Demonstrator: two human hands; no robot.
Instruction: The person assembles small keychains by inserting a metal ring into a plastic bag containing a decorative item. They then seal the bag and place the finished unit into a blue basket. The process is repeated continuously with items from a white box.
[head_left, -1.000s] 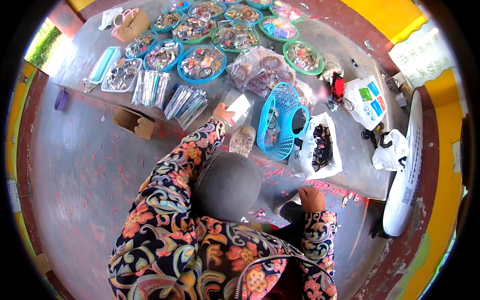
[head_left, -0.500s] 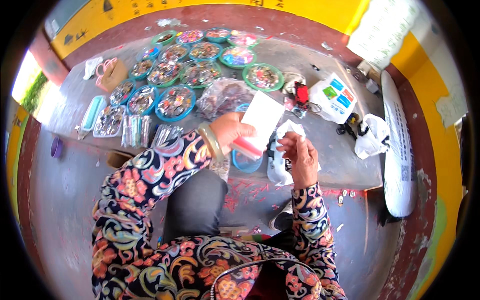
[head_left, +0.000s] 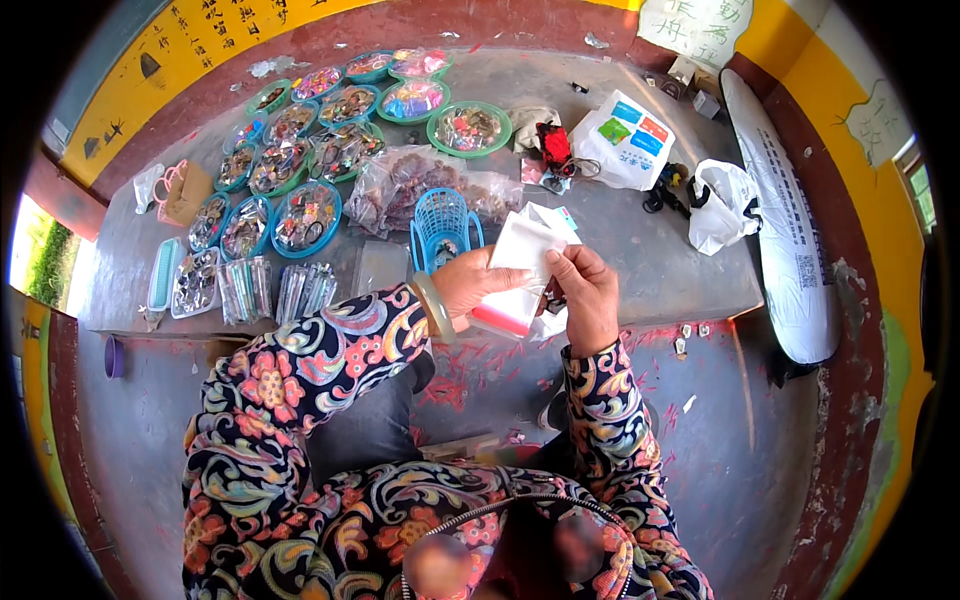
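Note:
A sheaf of white papers (head_left: 524,248) with a red lower edge is held up in front of me. My left hand (head_left: 468,285), a pale bangle on its wrist, grips it from the left with the thumb across its face. On the other side, my right hand (head_left: 588,300) is closed in a pinch at the right edge of the top sheet, which looks creased. Behind the papers a blue plastic basket (head_left: 433,212) stands on the grey platform (head_left: 660,285). Part of a white plastic bag (head_left: 547,325) shows below my right hand.
Round trays of small trinkets, such as the blue tray (head_left: 335,232), crowd the platform's left side. Bundled pens (head_left: 245,290) lie at its front edge. Clear bags (head_left: 385,190) sit mid-platform. White bags (head_left: 625,150) and a long white wrapped board (head_left: 780,220) are at right.
My right hand has moved up and left from beside the papers and now pinches their edge. The papers have tilted and look creased. The view has shifted, so the blue basket shows more fully.

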